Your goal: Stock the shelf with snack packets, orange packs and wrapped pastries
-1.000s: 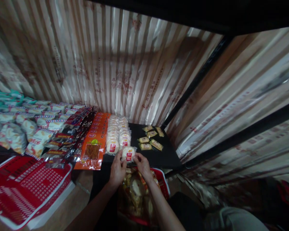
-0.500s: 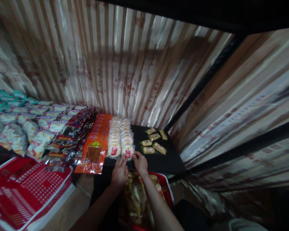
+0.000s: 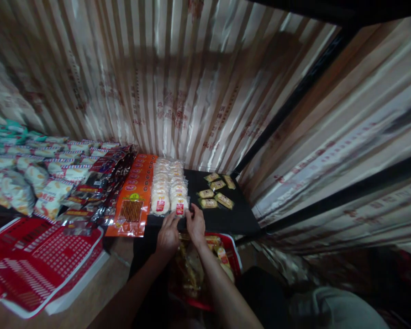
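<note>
Two rows of round white cakes in clear wrappers with red labels (image 3: 167, 187) lie on a black shelf (image 3: 226, 219). My left hand (image 3: 167, 235) and my right hand (image 3: 196, 225) rest at the shelf's front edge. Their fingertips pinch the wrapper of the nearest white cake (image 3: 180, 205) at the front of the right row. Below my hands sits a red basket (image 3: 234, 256) with more wrapped snacks inside.
Small yellow wrapped snacks (image 3: 215, 192) lie to the right on the shelf. An orange pack of stick snacks (image 3: 135, 198), dark red packs (image 3: 99, 183) and white bagged snacks (image 3: 30, 178) fill the left. Red empty baskets (image 3: 44, 260) lie lower left. Striped foil covers the back and right walls.
The cake I held above the shelf's front edge now lies at the front of the right row. Both hands moved forward with it and stay at its wrapper.
</note>
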`<state>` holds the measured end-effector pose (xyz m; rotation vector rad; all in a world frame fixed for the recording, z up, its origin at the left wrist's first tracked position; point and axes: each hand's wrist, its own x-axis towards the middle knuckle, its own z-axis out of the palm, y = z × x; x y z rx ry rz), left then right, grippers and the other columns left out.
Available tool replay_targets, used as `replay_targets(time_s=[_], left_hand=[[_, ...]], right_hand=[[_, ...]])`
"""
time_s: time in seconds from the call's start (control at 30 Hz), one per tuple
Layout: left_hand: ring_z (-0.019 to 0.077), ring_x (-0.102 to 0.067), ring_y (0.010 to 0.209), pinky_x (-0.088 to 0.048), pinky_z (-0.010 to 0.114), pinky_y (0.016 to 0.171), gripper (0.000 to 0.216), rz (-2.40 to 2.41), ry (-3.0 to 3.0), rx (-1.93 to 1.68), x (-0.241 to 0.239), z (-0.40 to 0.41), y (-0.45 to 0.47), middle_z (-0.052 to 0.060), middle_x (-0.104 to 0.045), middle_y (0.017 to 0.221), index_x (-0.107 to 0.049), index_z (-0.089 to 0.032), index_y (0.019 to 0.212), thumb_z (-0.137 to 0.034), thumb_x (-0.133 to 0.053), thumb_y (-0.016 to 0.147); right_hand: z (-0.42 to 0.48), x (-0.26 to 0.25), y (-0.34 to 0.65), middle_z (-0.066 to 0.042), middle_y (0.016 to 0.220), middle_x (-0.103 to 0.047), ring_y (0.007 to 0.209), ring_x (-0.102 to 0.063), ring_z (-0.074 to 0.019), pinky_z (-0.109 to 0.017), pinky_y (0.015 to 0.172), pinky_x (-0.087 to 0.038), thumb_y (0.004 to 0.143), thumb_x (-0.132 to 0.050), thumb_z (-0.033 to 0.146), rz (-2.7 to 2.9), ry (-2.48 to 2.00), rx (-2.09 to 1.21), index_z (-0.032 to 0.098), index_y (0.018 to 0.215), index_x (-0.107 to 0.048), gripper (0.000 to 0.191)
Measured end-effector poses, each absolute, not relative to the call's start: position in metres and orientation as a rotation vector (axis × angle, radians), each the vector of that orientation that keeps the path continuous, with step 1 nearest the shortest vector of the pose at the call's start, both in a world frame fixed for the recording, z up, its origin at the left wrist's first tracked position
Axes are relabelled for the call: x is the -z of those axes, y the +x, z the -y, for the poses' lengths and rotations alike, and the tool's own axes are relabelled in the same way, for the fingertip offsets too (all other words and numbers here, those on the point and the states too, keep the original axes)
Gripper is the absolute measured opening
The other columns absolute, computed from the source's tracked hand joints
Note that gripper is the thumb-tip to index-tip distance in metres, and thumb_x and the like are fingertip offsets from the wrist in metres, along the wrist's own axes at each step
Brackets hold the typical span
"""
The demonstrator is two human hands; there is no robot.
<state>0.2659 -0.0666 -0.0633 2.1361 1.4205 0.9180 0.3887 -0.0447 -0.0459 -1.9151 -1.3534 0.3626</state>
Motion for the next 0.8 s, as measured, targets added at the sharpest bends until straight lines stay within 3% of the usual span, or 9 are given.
replay_targets(time_s=[0.3,0.43,0.6,0.7,0.8], left_hand=[[0.0198,-0.055,0.101,-0.043,0.036,0.094,0.033,-1.246,2.134,-0.932,0.066,0.116,0.274,0.010,-0.064,0.104,-0.063,-0.015,0.098,-0.013,-0.034,0.082],[0.0234,-0.050,0.115,-0.039,0.041,0.100,0.038,-1.173,2.164,-0.626,0.083,0.141,0.291,0.014,-0.058,0.120,-0.062,-0.013,0.106,-0.009,-0.039,0.076],[0.0260,-0.025,0.134,-0.026,0.042,0.109,0.050,-1.131,2.115,-0.265,0.111,0.156,0.310,0.016,-0.037,0.141,-0.051,-0.007,0.122,-0.010,-0.042,0.073],[0.0244,-0.013,0.138,-0.021,0.039,0.111,0.054,-1.132,2.094,-0.092,0.119,0.158,0.317,0.015,-0.027,0.146,-0.041,-0.005,0.131,-0.011,-0.036,0.078],[0.0220,-0.011,0.138,-0.018,0.039,0.112,0.054,-1.128,2.081,-0.022,0.119,0.157,0.321,0.011,-0.026,0.147,-0.037,-0.008,0.134,-0.011,-0.031,0.080]], right_hand=[[0.121,0.076,0.411,-0.014,0.104,-0.063,0.098,-0.057,-0.0208,-0.033,0.087,-0.042,0.086,-0.032,0.036,1.202,-1.884,-0.376,0.012,0.105,-0.058,0.040],[0.155,0.097,0.428,-0.013,0.096,-0.067,0.089,-0.061,-0.0222,-0.032,0.080,-0.044,0.084,-0.034,0.029,1.320,-2.137,-0.412,0.016,0.098,-0.063,0.035],[0.173,0.111,0.441,-0.013,0.098,-0.069,0.094,-0.062,-0.0225,-0.029,0.079,-0.044,0.080,-0.038,0.017,1.566,-2.319,-0.548,0.014,0.106,-0.064,0.037],[0.172,0.112,0.441,-0.015,0.100,-0.068,0.094,-0.063,-0.0239,-0.028,0.078,-0.044,0.081,-0.037,0.015,1.635,-2.423,-0.663,0.011,0.110,-0.063,0.038],[0.169,0.112,0.438,-0.013,0.103,-0.068,0.095,-0.063,-0.0223,-0.026,0.079,-0.044,0.082,-0.039,0.014,1.639,-2.429,-0.728,0.014,0.112,-0.062,0.038]])
